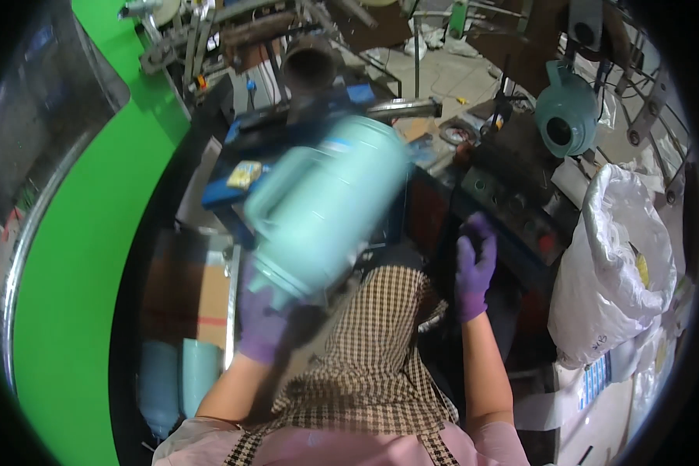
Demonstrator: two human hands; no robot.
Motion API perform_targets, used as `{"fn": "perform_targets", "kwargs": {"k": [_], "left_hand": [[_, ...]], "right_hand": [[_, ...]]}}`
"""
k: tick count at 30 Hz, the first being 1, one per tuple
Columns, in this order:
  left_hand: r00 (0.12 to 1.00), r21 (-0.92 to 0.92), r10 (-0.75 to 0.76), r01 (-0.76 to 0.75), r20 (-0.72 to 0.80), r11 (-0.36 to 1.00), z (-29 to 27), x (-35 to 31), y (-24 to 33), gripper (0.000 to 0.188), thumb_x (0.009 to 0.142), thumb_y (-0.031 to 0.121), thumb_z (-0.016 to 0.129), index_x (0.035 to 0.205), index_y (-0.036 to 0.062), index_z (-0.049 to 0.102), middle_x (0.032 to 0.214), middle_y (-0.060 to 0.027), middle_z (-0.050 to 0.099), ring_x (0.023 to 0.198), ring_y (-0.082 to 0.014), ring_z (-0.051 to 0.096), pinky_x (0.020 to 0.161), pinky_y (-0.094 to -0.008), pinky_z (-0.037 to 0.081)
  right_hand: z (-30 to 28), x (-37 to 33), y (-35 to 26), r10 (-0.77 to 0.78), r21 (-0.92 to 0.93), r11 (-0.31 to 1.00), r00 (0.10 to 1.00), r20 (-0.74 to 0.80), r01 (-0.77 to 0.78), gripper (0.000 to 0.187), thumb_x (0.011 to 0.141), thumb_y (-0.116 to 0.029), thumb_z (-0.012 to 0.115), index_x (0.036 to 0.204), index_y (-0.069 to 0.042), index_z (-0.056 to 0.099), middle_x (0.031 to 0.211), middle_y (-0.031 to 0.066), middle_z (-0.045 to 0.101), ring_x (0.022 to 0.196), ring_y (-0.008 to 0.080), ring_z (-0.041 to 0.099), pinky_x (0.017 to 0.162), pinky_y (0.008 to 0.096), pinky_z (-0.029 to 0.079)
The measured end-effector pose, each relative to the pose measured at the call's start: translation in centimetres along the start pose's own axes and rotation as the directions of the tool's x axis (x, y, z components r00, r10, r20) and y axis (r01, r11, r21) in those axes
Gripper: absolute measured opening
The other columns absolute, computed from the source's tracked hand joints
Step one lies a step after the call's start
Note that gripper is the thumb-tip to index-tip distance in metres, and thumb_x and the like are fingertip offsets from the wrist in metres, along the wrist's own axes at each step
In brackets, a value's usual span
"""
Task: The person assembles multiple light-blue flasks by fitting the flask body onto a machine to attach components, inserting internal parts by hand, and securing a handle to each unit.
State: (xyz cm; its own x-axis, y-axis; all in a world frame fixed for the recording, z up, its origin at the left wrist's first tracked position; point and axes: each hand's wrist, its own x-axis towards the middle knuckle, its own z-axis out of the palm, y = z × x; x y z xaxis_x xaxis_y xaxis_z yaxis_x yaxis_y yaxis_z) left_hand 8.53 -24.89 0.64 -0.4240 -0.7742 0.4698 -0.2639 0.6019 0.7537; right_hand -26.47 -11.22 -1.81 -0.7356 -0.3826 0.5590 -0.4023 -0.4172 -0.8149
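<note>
A large pale teal plastic jug [338, 198] with a side handle is tilted in front of me, smeared by motion. My left hand [261, 326], in a purple glove, grips its lower left end; the jug partly hides the fingers. My right hand [475, 268], also purple-gloved, is well apart from the jug on the right. Its fingers are stretched out and apart, and it holds nothing. Beyond it is a dark machine [501, 203] with knobs on its front.
Another teal jug [567, 113] is at the machine on the upper right. A white sack [610, 272] stands at the right. Teal containers [200, 377] and a cardboard box [212, 303] are at lower left, beside a bright green surface [78, 256]. A blue bench [224, 194] is behind the held jug.
</note>
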Motion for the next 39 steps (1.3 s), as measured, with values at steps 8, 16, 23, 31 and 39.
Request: {"fn": "perform_targets", "kwargs": {"k": [8,16,23,31,39], "left_hand": [[0.848,0.414,0.501,-0.399,-0.174,0.819,-0.5,23.3,1.2,0.084,0.077,0.022,0.078,0.152,0.0115,0.041,0.147,-0.0189,0.047,0.130,-0.0317,0.053,0.103,-0.0436,0.050],[0.933,0.887,0.255,-0.330,0.254,0.323,6.2,39.5,6.4,0.086,0.069,0.030,0.085,0.146,0.0408,0.049,0.162,-0.0082,0.031,0.133,-0.0522,0.046,0.106,-0.0558,0.047],[0.861,0.865,0.247,-0.485,0.445,0.128,6.2,38.1,11.3,0.081,0.075,0.028,0.081,0.148,0.0253,0.048,0.163,-0.0158,0.029,0.133,-0.0474,0.048,0.110,-0.0485,0.044],[0.209,0.231,0.878,-0.966,0.430,0.117,25.5,27.2,23.0,0.081,0.075,0.044,0.079,0.147,0.0229,0.051,0.159,-0.0223,0.032,0.147,-0.0467,0.028,0.119,-0.0521,0.027],[0.504,-0.498,0.855,-0.715,0.120,0.491,38.9,30.1,22.7,0.081,0.086,0.009,0.069,0.157,0.0059,0.030,0.153,-0.0174,0.043,0.138,-0.0361,0.046,0.113,-0.0386,0.038]], "right_hand": [[0.1,-2.0,4.1,0.338,0.046,0.938,0.938,0.081,-0.343,0.015,0.092,-0.003,0.063,0.106,0.000,0.065,0.111,0.0080,0.068,0.102,0.0145,0.063,0.093,0.0288,0.049],[0.7,-2.4,3.1,0.044,-0.383,0.922,0.970,0.240,0.053,0.015,0.085,-0.011,0.066,0.098,-0.008,0.071,0.100,0.0110,0.068,0.097,0.0301,0.065,0.087,0.0372,0.052],[0.4,-2.7,3.5,0.152,-0.397,0.917,0.951,0.267,-0.035,0.021,0.088,-0.019,0.065,0.106,-0.011,0.072,0.111,0.0124,0.066,0.106,0.0319,0.064,0.095,0.0399,0.051],[0.9,-2.7,4.2,0.147,-0.450,0.893,0.949,0.279,-0.005,0.022,0.089,-0.024,0.064,0.102,-0.008,0.069,0.099,0.0178,0.063,0.092,0.0349,0.062,0.083,0.0446,0.050],[-9.0,-1.5,-1.7,-0.250,-0.214,0.867,0.766,0.592,0.449,0.021,0.083,-0.018,0.068,0.102,-0.008,0.068,0.102,0.0135,0.066,0.095,0.0336,0.065,0.078,0.0435,0.054]]}}
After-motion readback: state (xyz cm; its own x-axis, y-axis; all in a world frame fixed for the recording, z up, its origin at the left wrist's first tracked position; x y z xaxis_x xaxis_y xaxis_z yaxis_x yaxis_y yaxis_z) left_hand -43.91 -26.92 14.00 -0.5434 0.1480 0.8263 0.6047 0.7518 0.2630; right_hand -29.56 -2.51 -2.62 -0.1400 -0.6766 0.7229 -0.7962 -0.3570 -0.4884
